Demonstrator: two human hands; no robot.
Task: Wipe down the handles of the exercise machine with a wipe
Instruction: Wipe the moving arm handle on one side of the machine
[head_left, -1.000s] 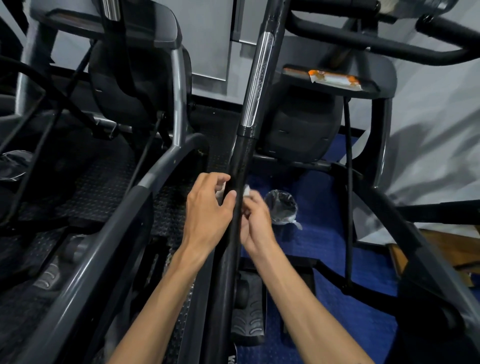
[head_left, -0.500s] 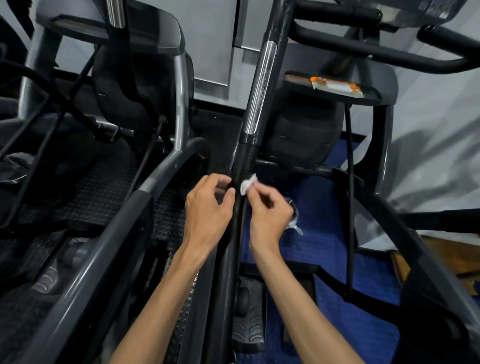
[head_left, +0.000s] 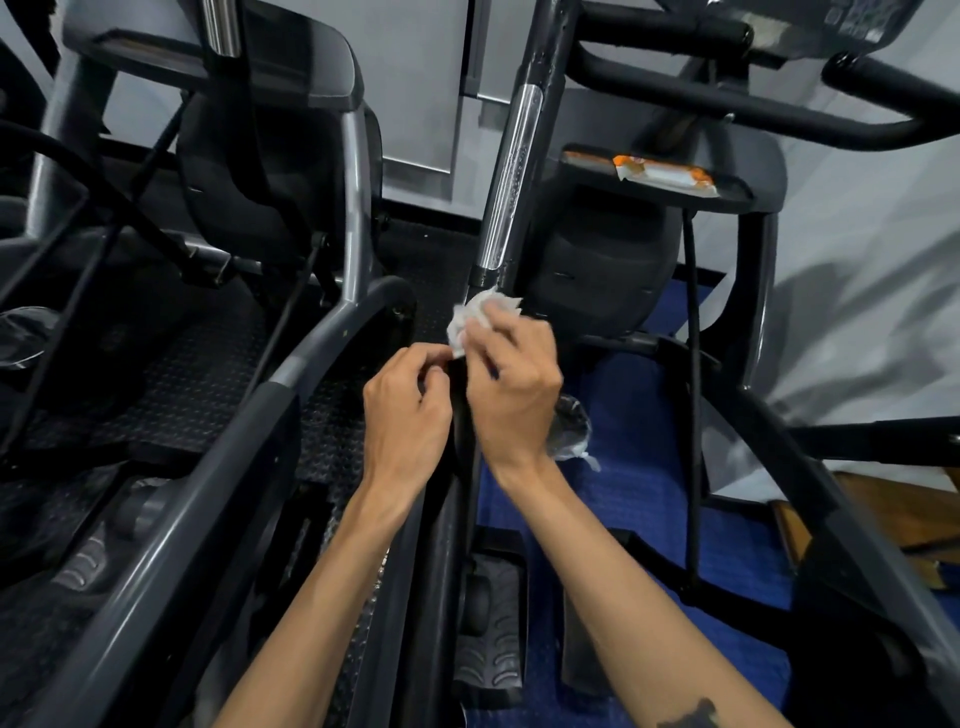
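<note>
The right hand (head_left: 511, 384) pinches a crumpled white wipe (head_left: 478, 317) against the black handle (head_left: 462, 415) just below its chrome section (head_left: 511, 176), while the left hand (head_left: 405, 415), fingers curled shut, grips the handle's other side just beneath the wipe. Both forearms reach up from the bottom edge, flanking the handle. A grey rail (head_left: 208, 467) crowds the left; blue floor (head_left: 649, 493) lies open on the right.

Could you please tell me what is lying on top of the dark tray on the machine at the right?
A white and orange packet lies flat on the dark tray. Its print is too small to read, and its contents cannot be seen.
</note>
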